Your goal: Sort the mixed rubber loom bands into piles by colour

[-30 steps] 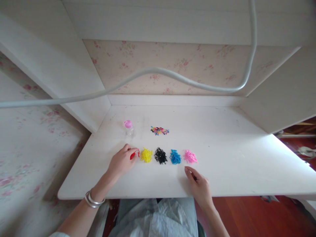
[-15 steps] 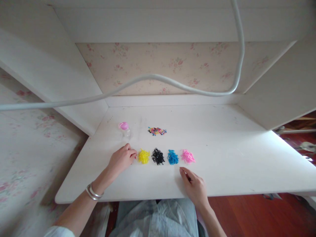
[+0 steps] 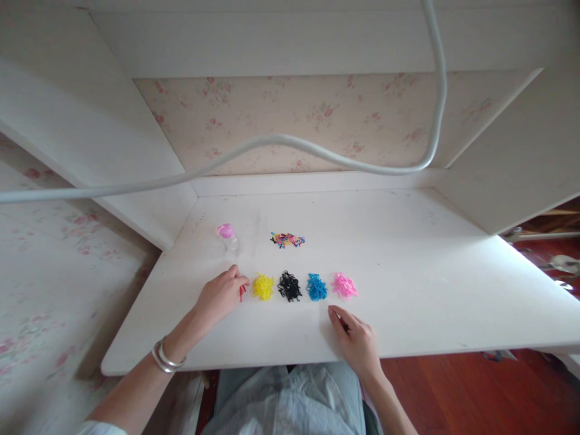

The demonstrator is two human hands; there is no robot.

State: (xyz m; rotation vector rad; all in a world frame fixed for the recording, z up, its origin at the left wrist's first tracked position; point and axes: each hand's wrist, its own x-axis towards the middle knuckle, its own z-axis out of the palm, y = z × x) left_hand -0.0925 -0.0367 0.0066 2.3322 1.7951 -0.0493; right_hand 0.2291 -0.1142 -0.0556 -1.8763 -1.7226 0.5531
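Observation:
My left hand (image 3: pixel 223 292) is closed, its fingertips pinched on small red rubber bands (image 3: pixel 242 293), partly hidden beneath the fingers. Just right of it sits a pile of yellow rubber bands (image 3: pixel 263 287). In the same row lie black rubber bands (image 3: pixel 289 286), blue rubber bands (image 3: pixel 316 287) and pink rubber bands (image 3: pixel 345 286). Below the pink pile, my right hand (image 3: pixel 356 339) rests at the desk's front with thumb and fingers pressed together; whatever is in it cannot be made out. Farther back lies a mixed-colour heap of rubber bands (image 3: pixel 287 240).
A clear little bottle (image 3: pixel 232 244) with a pink lid (image 3: pixel 225 230) is at the back left of the white desk (image 3: pixel 421 290). A white cable (image 3: pixel 281 140) crosses the view above the desk. White side panels and a floral wall enclose the back.
My left hand has shifted slightly left, and more of the red rubber bands shows beside its fingertips. My right hand stays in nearly the same place.

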